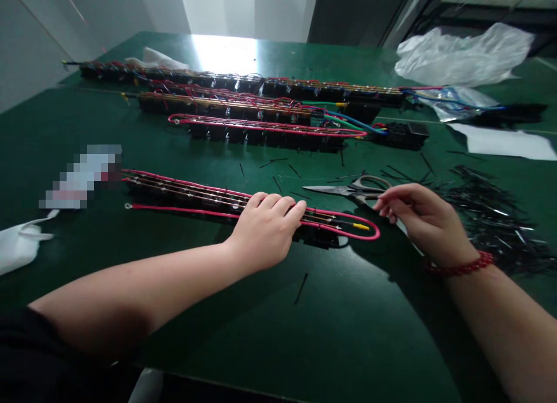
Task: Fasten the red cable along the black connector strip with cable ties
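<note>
My left hand [267,229] is wrapped over the top of a long black wiring strip [204,201], its fingers closed around the middle. A red cable [374,226] runs along the strip and loops back at its right end, beside a yellow tip [361,226]. The red cable's ring terminal [128,206] sticks out at the left. To the right, my right hand [424,217] has its fingers curled into a pinch by the handles of the scissors [343,189]. Whatever it pinches, if anything, I cannot make out. The scissors lie with blades pointing left.
Several more wired strips [261,127] lie across the back of the green table [348,333]. A heap of black cable ties [496,217] is at the right, with loose ones scattered around. Clear plastic bags [461,54] and white paper [505,141] lie at the back right.
</note>
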Available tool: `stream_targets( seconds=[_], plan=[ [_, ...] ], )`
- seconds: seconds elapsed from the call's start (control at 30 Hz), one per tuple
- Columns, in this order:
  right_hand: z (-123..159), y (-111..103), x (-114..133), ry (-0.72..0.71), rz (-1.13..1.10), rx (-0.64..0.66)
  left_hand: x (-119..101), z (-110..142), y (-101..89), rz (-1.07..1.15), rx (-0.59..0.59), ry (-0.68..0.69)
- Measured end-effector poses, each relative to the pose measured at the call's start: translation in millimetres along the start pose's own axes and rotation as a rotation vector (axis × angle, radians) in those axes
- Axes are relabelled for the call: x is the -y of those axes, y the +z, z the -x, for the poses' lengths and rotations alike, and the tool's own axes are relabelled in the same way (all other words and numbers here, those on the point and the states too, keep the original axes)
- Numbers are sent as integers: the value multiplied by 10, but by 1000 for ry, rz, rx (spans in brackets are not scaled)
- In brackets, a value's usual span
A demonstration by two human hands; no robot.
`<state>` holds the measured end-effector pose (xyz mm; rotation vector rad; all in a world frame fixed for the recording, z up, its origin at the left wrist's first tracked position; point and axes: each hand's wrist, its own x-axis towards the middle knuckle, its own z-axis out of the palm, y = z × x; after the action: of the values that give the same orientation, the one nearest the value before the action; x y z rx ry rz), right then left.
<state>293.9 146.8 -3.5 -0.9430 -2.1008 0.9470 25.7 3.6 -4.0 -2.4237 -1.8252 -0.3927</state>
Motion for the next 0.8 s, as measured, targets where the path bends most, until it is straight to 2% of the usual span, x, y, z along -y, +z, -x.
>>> stream_targets(
  seconds=[0.07,0.13,0.2,0.3,0.33,0.37,0.53,0.67,0.8],
  plan=[
    [-28,58,124,62,-206,-30,0,0,5,12,-4,-8],
    [-92,95,261,85,-333,17,2,2,16,24,-17,-13],
    [-193,126,392,125,-357,187,5,2,28,35,-27,-16],
    [-389,209,530,222,-371,581,4,-3,30,50,-26,-26],
    [-453,252,559,228,-363,659,3,-6,26,55,-25,-33],
    [-508,300,581,209,-350,667,1,-10,21,62,-24,-41],
    [-530,531,670,-6,-290,467,-15,-11,-8,150,-79,-67],
    [-355,631,716,-104,-319,481,-37,9,-22,293,-207,-22],
    [-311,664,681,-107,-411,517,-43,6,-18,398,-240,-22]
  ],
)
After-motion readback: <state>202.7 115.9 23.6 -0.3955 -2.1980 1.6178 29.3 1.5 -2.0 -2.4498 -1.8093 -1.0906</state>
